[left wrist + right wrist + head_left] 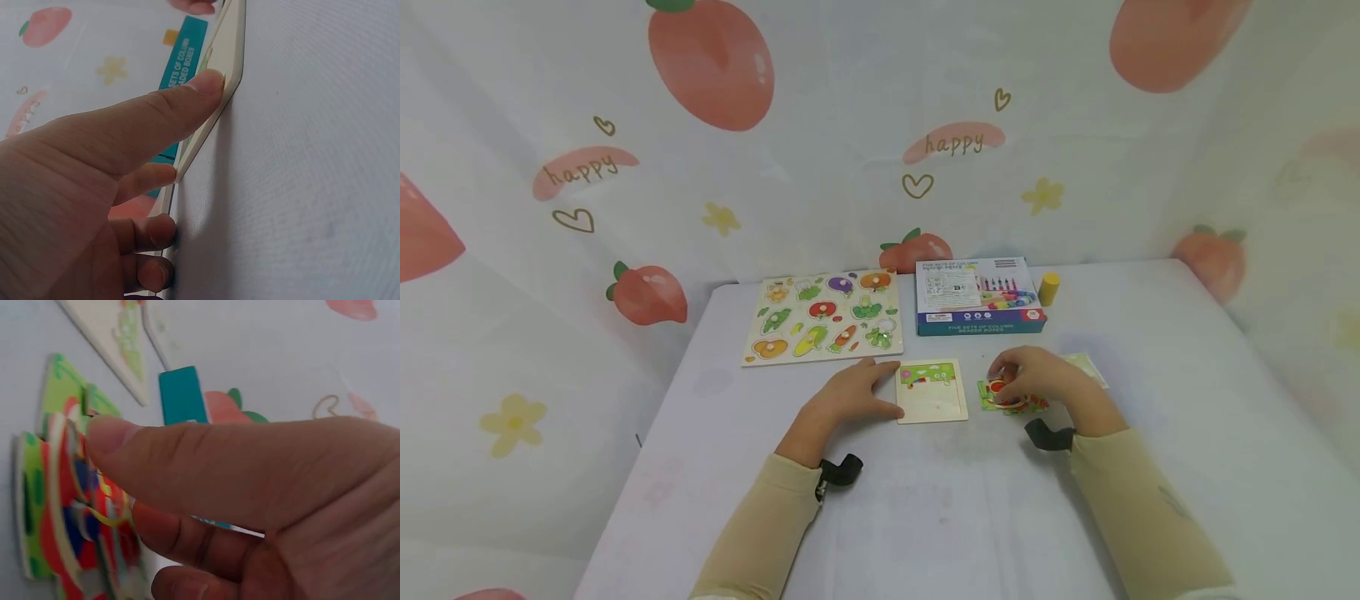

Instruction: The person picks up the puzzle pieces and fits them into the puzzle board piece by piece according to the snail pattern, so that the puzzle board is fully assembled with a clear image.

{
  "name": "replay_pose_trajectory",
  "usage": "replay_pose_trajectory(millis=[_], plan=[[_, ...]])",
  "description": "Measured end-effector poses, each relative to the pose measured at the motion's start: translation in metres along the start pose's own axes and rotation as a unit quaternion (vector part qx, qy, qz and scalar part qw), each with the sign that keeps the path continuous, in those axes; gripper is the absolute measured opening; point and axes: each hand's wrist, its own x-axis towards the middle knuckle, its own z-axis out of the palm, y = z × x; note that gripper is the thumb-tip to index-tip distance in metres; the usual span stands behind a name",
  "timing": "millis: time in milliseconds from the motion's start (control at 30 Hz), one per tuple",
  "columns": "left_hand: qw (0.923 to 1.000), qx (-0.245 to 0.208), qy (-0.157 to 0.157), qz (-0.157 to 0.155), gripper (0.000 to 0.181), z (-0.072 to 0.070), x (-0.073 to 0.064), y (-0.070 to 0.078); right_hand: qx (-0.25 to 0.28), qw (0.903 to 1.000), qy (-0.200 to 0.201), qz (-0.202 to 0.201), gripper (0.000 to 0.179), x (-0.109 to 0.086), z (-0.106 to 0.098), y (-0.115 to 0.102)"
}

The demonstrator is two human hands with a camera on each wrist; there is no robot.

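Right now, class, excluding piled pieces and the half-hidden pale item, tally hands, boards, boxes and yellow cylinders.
Left hand and right hand: 2
Square board and vegetable board: 2
Box: 1
Yellow cylinder: 1
Total: 6

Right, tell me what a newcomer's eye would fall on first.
Likely the big red fruit prints on the white backdrop. Then the cream rectangular board of painted vegetables at the back left of the white-covered table, and the red-and-green puzzle pieces heaped under the right hand.

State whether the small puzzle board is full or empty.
Mostly empty: the puzzle board shows pictures only along its far side; the pale rest is bare.
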Motion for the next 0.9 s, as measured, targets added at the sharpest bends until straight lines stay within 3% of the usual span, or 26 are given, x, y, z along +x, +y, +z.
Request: replay_pose_trajectory(millis=[400, 633, 900], plan=[[1.0, 0.0, -0.002, 0.001, 0.087, 0.0, 0.001, -0.001, -0.011, 0.9996, -0.002, 0.025, 0.024, 0.007, 0.007, 0.001], [1.0, -0.004, -0.001, 0.001, 0.087, 0.001, 0.001, -0.001, -0.003, 1.0, 0.0, -0.004, 0.027, 0.008, 0.004, 0.006], [1.0, -0.004, 0.003, 0.001, 0.086, 0.002, 0.001, -0.002, -0.008, 0.9995, 0.024, -0.021, 0.032, -0.007, -0.014, 0.001]])
